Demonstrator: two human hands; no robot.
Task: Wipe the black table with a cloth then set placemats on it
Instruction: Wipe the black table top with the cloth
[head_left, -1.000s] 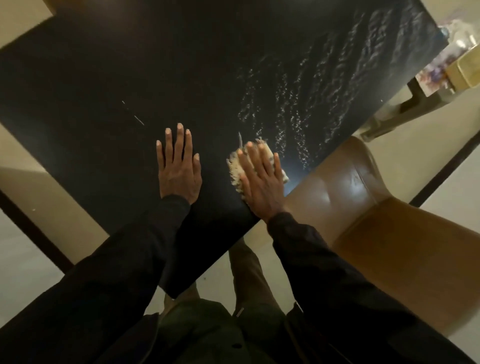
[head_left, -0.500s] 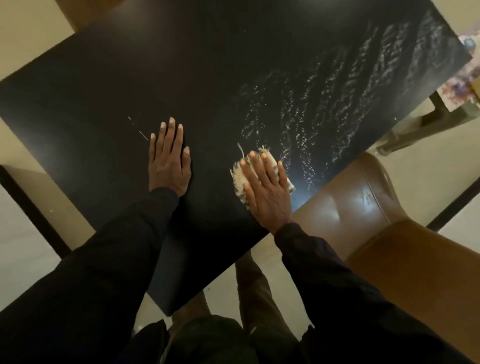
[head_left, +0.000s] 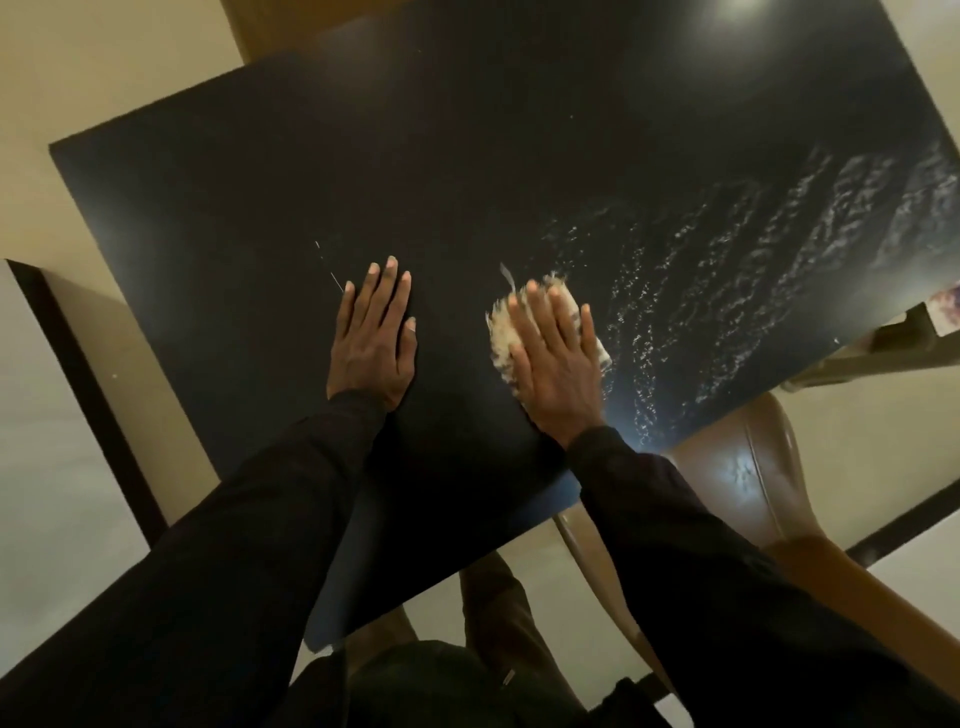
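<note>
The black table (head_left: 467, 171) fills most of the view, set at an angle. My right hand (head_left: 558, 364) lies flat, fingers together, pressing a pale fluffy cloth (head_left: 501, 335) onto the tabletop near the front edge; most of the cloth is hidden under the palm. My left hand (head_left: 374, 338) rests flat and empty on the table a hand's width to the left of the cloth. Wet streaks (head_left: 727, 291) glisten across the right part of the tabletop. No placemat is recognisable in view.
A brown leather chair (head_left: 753, 483) stands at the table's right front edge. A second piece of furniture with a printed item (head_left: 945, 312) on it shows at the far right. A dark strip (head_left: 78, 374) crosses the pale floor at left.
My right hand has slid the cloth away from the front edge, farther onto the table. The view has shifted, showing more of the table's left and far parts. My left hand stays flat.
</note>
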